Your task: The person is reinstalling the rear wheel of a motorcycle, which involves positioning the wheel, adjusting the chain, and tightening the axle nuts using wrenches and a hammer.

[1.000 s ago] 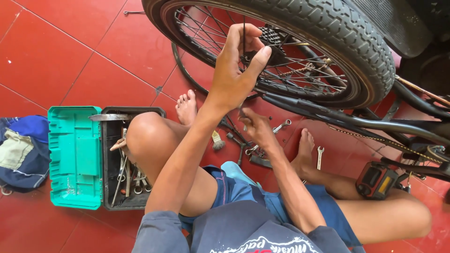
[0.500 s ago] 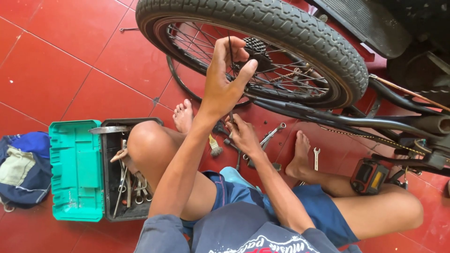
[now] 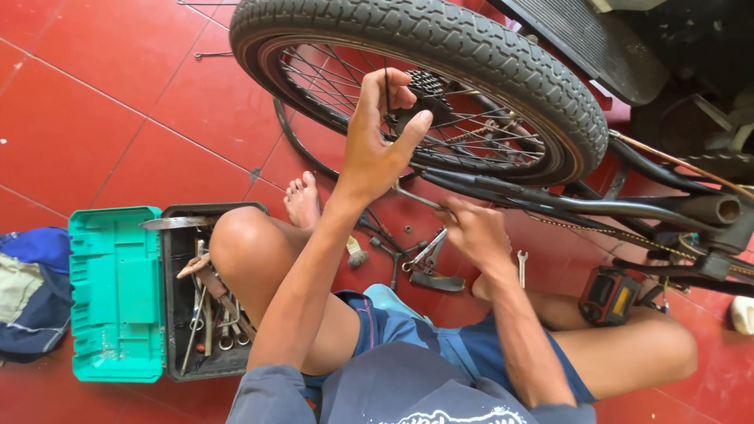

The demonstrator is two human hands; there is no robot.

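A bicycle wheel with a black tyre (image 3: 440, 39) hangs over the red tile floor in front of me. My left hand (image 3: 377, 137) is raised to it, with fingers closed on the spokes next to the dark sprocket (image 3: 424, 82). My right hand (image 3: 475, 232) is lower, just under the black frame stay (image 3: 550, 200). It grips a thin metal tool (image 3: 412, 195) that points up and left. My bare legs are folded on the floor beneath both arms.
An open green toolbox (image 3: 118, 290) with several wrenches lies at my left knee, and a blue bag (image 3: 31, 290) is beside it. Loose tools (image 3: 424, 263) and a small spanner (image 3: 521, 267) lie by my feet. A pedal (image 3: 609, 294) and the chain (image 3: 613, 232) are at right.
My right hand has come off the loose tools on the floor and moved right, up to the frame stay, with a thin tool in it. My left hand stays on the spokes.
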